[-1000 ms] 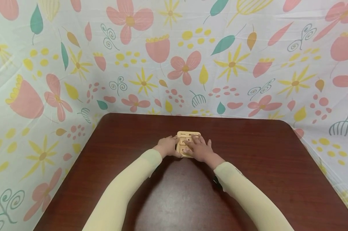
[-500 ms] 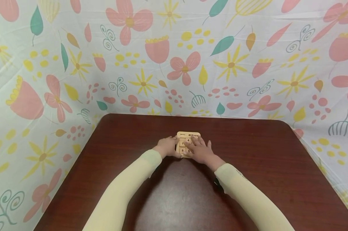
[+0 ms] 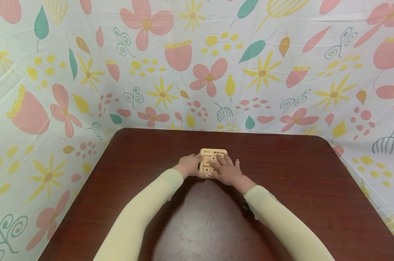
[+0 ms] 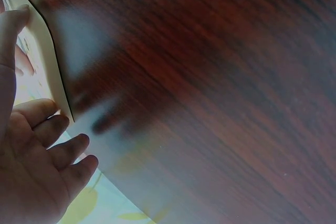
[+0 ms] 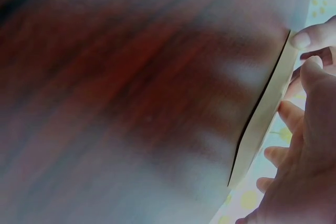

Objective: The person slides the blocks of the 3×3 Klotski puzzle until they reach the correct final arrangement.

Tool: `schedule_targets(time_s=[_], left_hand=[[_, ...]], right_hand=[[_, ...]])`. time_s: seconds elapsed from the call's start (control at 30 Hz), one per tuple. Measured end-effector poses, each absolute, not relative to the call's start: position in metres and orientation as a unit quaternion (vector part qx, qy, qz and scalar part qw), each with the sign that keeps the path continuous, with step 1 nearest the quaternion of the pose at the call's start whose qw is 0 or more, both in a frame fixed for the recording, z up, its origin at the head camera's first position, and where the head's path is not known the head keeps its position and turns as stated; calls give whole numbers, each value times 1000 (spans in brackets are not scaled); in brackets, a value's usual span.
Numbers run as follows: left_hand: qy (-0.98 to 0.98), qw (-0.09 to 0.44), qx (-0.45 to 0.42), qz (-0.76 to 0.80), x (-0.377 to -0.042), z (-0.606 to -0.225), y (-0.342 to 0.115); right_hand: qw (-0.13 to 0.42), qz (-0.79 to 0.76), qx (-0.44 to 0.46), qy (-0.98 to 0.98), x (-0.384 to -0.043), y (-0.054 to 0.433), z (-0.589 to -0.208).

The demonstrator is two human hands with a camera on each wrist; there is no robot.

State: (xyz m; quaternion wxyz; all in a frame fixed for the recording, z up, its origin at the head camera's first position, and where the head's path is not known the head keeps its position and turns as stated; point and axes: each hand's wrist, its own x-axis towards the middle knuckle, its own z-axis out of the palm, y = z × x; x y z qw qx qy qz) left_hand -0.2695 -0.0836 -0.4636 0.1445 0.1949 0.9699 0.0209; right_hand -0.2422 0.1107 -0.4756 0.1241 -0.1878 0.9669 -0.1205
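A pale wooden number slide puzzle lies flat on the dark table, with square tiles such as 4, 7, 8 and 6 showing. My left hand holds its left side, thumb at the near edge and forefinger near the far left corner; in the left wrist view the other fingers of that hand bend loosely beside the board's side. Over the tiles my right hand spreads its fingers, touching the right part and hiding several tiles. The right wrist view shows the right hand above the board's edge.
The glossy reddish-brown table has rounded far corners. A white cloth printed with flowers and leaves hangs behind it and along both sides.
The right fingers have shifted slightly over the tiles, so the 8 and 6 tiles show more plainly than a second ago. The left hand and the board stay in place.
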Motion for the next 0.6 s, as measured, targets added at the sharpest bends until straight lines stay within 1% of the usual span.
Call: schedule_targets(time_s=[0.6], left_hand=[[969,154,191,22,-268,-460,-83]], right_hand=[[113,-120,-198,966,-239,112,-478]])
